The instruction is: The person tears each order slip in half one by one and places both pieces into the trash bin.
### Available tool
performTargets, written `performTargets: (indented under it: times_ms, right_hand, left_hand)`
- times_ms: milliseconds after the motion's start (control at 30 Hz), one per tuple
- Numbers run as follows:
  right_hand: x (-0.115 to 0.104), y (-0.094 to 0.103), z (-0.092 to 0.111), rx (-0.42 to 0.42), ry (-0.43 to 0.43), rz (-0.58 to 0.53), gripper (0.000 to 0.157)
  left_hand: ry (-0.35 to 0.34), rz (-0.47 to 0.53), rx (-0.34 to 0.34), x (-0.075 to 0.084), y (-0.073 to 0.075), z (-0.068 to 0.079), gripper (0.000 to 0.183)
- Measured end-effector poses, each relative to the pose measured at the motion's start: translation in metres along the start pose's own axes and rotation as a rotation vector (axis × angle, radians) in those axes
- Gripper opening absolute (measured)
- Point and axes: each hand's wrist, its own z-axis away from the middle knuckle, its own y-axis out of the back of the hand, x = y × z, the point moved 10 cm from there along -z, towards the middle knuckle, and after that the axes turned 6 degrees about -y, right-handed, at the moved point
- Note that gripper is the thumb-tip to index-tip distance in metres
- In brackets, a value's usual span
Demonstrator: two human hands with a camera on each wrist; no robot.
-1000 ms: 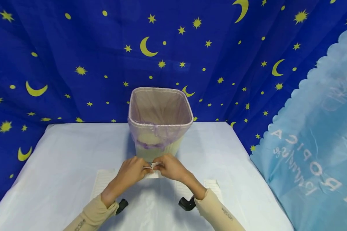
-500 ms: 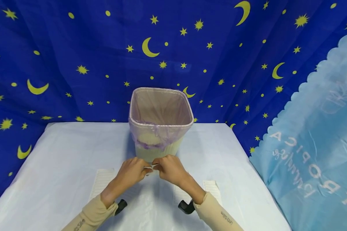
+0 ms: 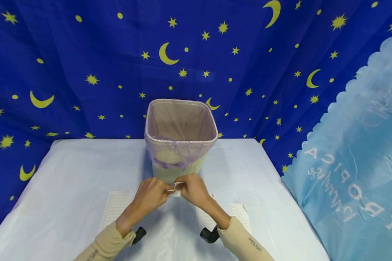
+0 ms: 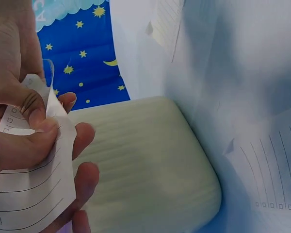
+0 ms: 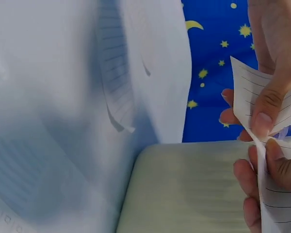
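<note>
My left hand [image 3: 148, 194] and right hand [image 3: 192, 188] meet in front of the bin, each pinching a lined paper slip [image 3: 176, 193] between thumb and fingers. Printed lines and small checkboxes show on the slip [image 4: 31, 194] in the left wrist view. It is bent, and a gap with an edge runs between the two thumbs, so it looks partly torn. In the right wrist view, one corner of the slip [image 5: 247, 87] sticks up beyond the left thumb. Just behind the hands stands a pale waste bin [image 3: 196, 166] with a translucent purple liner [image 3: 183, 125] folded over its rim.
Lined paper sheets lie on the white-covered table [image 3: 85, 163]: a left sheet [image 3: 115, 206] and a right sheet [image 3: 240, 212], with another partly under the right forearm. Black curved pieces [image 3: 210, 235] sit by the wrists. A blue star-patterned curtain [image 3: 117, 72] hangs behind.
Both hands stay pinching the slip in nearly the same place. The slip turned almost edge-on half a second ago, and now its face shows again. The right hand has shifted slightly.
</note>
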Motion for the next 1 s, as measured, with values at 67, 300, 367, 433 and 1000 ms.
performTargets:
  times_ms: [67, 300, 367, 433, 1000]
  right_hand:
    - [0.003, 0.000, -0.002, -0.005, -0.019, -0.083, 0.024]
    - [0.023, -0.014, -0.005, -0.153, -0.170, -0.400, 0.015]
    - [0.025, -0.020, -0.004, -0.216, -0.186, -0.431, 0.013]
    - [0.024, -0.024, -0.002, -0.284, -0.181, -0.454, 0.012]
    - [-0.016, 0.000, 0.008, -0.066, 0.127, 0.130, 0.042]
  left_hand:
    - [-0.015, -0.007, 0.021, 0.002, 0.003, 0.000, 0.026]
    - [-0.038, -0.024, 0.045, 0.007, 0.008, -0.001, 0.009]
    - [-0.020, -0.006, 0.016, 0.006, 0.006, -0.001, 0.009]
    - [0.005, 0.002, -0.014, 0.004, 0.003, -0.001, 0.010]
    - [0.032, 0.017, -0.028, 0.001, 0.000, 0.001, 0.006]
